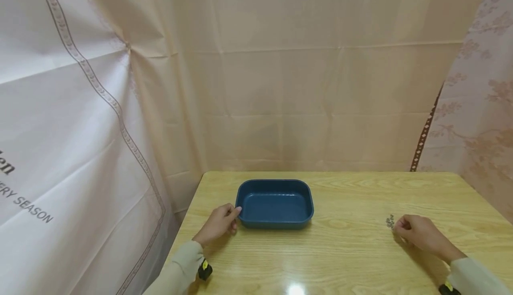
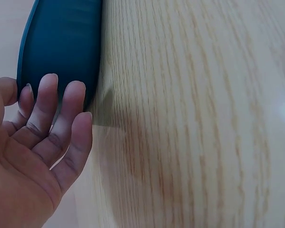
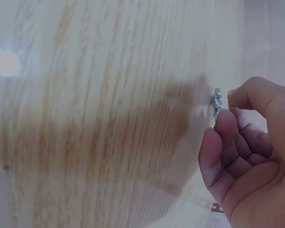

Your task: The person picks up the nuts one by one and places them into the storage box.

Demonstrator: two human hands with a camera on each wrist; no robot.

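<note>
A dark blue rectangular tray [image 1: 274,225] with rounded corners rests on the table's left half. At its near left corner my left hand [image 1: 218,223] pinches the rim, thumb on top, other fingers along the outer wall; the left wrist view shows these fingers against the tray [image 2: 61,52]. Far to the right, my right hand [image 1: 421,232] is low over the table with fingers bent inward. Its fingertips are right at a small cluster of metal nuts [image 1: 389,221]. In the right wrist view the shiny nuts [image 3: 216,101] lie just beyond the thumb and finger; I cannot tell whether one is pinched.
The light wood-grain table [image 1: 344,259] has rounded far corners. Behind it hangs a beige cloth curtain [image 1: 280,85], with a printed white cloth [image 1: 80,152] on the left and a floral one [image 1: 477,108] on the right. Both wrists wear black bands.
</note>
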